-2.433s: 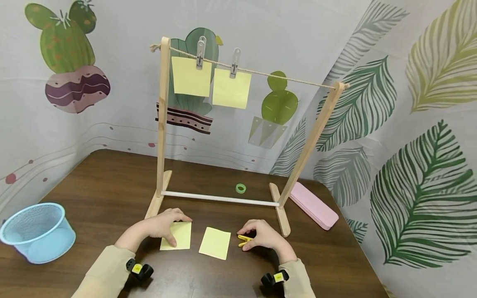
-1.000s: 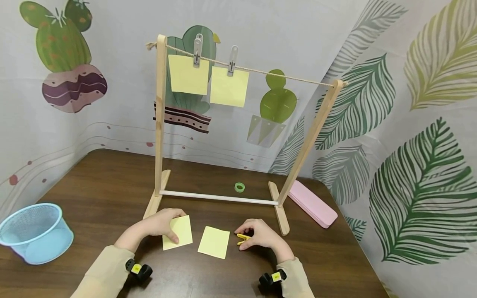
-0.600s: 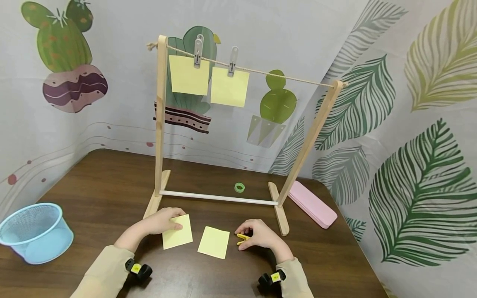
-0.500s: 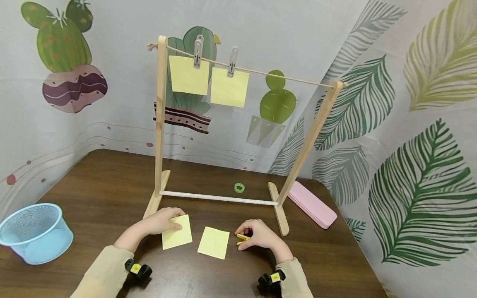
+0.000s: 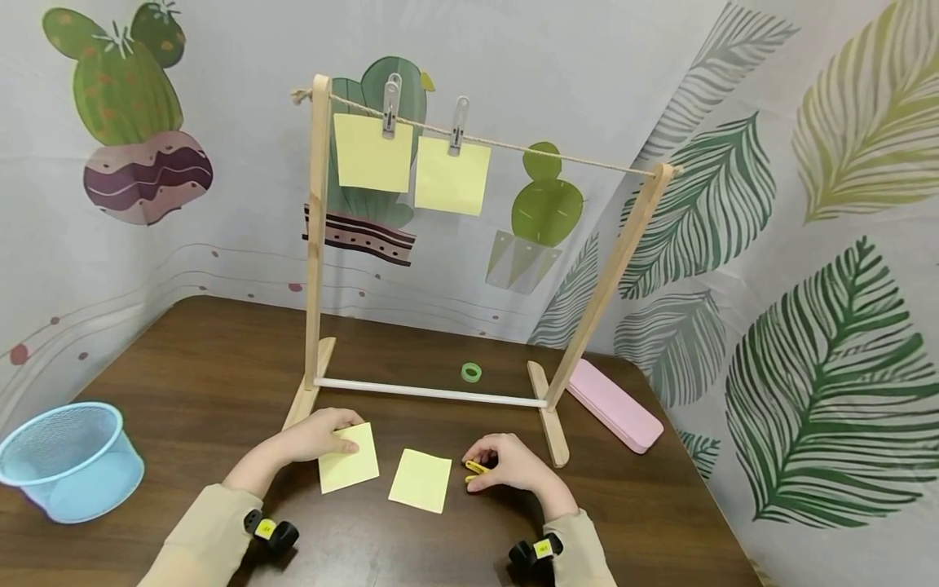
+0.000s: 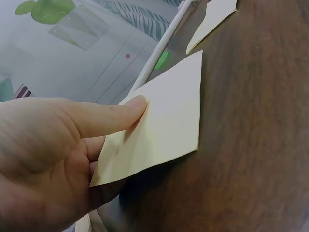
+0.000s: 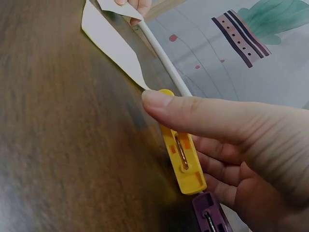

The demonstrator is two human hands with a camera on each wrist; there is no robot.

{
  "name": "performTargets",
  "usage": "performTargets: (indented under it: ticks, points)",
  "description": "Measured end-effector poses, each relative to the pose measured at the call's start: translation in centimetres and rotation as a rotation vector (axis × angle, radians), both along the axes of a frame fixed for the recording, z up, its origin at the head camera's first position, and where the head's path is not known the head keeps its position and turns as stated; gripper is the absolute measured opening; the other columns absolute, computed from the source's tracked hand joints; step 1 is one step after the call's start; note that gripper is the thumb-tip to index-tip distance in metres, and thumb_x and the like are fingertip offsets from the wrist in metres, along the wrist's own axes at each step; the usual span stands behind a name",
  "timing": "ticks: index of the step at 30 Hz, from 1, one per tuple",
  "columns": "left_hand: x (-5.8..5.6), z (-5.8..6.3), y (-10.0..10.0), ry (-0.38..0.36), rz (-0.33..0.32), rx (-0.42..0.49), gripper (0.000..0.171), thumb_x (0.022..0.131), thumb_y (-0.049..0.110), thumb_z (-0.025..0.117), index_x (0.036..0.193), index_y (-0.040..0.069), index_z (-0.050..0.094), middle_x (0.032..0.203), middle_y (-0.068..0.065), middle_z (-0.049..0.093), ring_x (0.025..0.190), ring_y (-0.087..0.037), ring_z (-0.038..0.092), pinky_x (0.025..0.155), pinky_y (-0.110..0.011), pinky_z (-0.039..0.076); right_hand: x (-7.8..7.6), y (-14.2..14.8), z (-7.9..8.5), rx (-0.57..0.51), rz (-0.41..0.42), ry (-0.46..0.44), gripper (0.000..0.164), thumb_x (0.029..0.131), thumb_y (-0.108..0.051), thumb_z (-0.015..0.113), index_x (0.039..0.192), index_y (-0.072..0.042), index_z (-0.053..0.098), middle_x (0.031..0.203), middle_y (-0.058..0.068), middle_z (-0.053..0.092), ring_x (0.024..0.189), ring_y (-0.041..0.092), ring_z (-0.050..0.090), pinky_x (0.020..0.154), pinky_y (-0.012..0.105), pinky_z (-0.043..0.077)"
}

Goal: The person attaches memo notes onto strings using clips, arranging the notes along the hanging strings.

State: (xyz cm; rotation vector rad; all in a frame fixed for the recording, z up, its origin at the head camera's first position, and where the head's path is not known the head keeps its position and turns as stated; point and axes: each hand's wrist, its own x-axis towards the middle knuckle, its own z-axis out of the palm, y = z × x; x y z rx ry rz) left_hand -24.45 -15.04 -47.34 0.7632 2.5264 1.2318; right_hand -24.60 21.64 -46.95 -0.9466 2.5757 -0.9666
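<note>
In the head view my left hand (image 5: 319, 436) pinches a yellow sticky note (image 5: 350, 466) at its upper left part. The left wrist view shows the thumb lying on the note's face, the fingers behind it and the note tilted. A second yellow sticky note (image 5: 421, 480) lies on the table between my hands. My right hand (image 5: 511, 465) grips a yellow clothespin (image 7: 186, 159) between thumb and fingers. Just beyond it in the right wrist view is a purple clothespin (image 7: 211, 215), partly cut off by the frame.
A wooden stand (image 5: 317, 244) with a rope (image 5: 572, 156) holds two more notes (image 5: 374, 155) under clear clips (image 5: 458, 126). Green tape roll (image 5: 471, 372) lies behind its white bar (image 5: 433, 393). A pink case (image 5: 614, 405) lies right, a blue mesh basket (image 5: 69, 465) left.
My left hand has taken up the left note, which lay flat before, turned it slightly and moved the thumb farther up its face. My right hand has kept hold of the clothespin, nearly still.
</note>
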Motion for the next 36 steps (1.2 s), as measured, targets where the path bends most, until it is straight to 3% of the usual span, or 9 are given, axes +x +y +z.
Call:
performTargets:
  ticks: [10, 18, 22, 26, 30, 36]
  points:
    - [-0.1, 0.6, 0.0, -0.015, -0.014, 0.031, 0.031, 0.085, 0.010, 0.073, 0.109, -0.007, 0.063, 0.093, -0.007, 0.069, 0.073, -0.005, 0.056, 0.064, -0.022, 0.049, -0.1, 0.3, 0.6, -0.044, -0.007, -0.016, 0.032, 0.074, -0.020, 0.086, 0.101, -0.007, 0.074, 0.085, -0.001, 0.069, 0.078, 0.000, 0.058, 0.075, 0.021, 0.052]
    - [-1.4, 2.1, 0.6, 0.014, 0.018, -0.001, 0.035, 0.083, 0.017, 0.077, 0.107, -0.006, 0.067, 0.093, -0.009, 0.074, 0.081, -0.012, 0.064, 0.070, -0.030, 0.052, -0.4, 0.6, 1.4, -0.123, -0.010, -0.005, 0.034, 0.077, -0.018, 0.084, 0.105, -0.004, 0.072, 0.087, 0.007, 0.071, 0.077, 0.005, 0.062, 0.073, 0.025, 0.054]
    - [-2.0, 3.4, 1.1, 0.054, 0.039, -0.006, 0.032, 0.083, 0.017, 0.077, 0.105, -0.005, 0.069, 0.095, -0.012, 0.075, 0.083, -0.013, 0.067, 0.074, -0.033, 0.054, -0.8, 0.8, 2.3, -0.148, -0.019, 0.018, 0.035, 0.078, -0.018, 0.083, 0.107, -0.002, 0.071, 0.089, 0.008, 0.071, 0.079, 0.007, 0.063, 0.073, 0.024, 0.054]
    - [-2.3, 4.9, 2.0, 0.081, 0.099, 0.019, 0.026, 0.083, 0.015, 0.077, 0.102, -0.003, 0.071, 0.091, -0.009, 0.075, 0.075, -0.010, 0.063, 0.069, -0.028, 0.051, -1.1, 1.2, 3.6, -0.169, -0.046, 0.055, 0.034, 0.079, -0.016, 0.082, 0.107, -0.002, 0.071, 0.091, 0.009, 0.071, 0.082, 0.007, 0.064, 0.077, 0.025, 0.054]
    - [-2.7, 6.4, 3.2, 0.123, 0.152, 0.058, 0.019, 0.084, 0.014, 0.076, 0.097, 0.001, 0.072, 0.087, -0.006, 0.074, 0.068, -0.008, 0.058, 0.064, -0.024, 0.047, -1.5, 1.3, 5.4, -0.196, -0.063, 0.069, 0.034, 0.081, -0.013, 0.080, 0.110, 0.000, 0.069, 0.094, 0.012, 0.071, 0.085, 0.010, 0.065, 0.078, 0.028, 0.055]
    - [-3.2, 8.7, 5.2, 0.207, 0.184, 0.120, 0.018, 0.087, 0.014, 0.073, 0.100, 0.002, 0.072, 0.097, -0.010, 0.074, 0.075, -0.008, 0.062, 0.068, -0.024, 0.049, -2.0, 1.3, 8.6, -0.176, -0.055, 0.084, 0.035, 0.085, -0.014, 0.076, 0.114, 0.002, 0.066, 0.097, 0.014, 0.071, 0.089, 0.013, 0.066, 0.079, 0.029, 0.055]
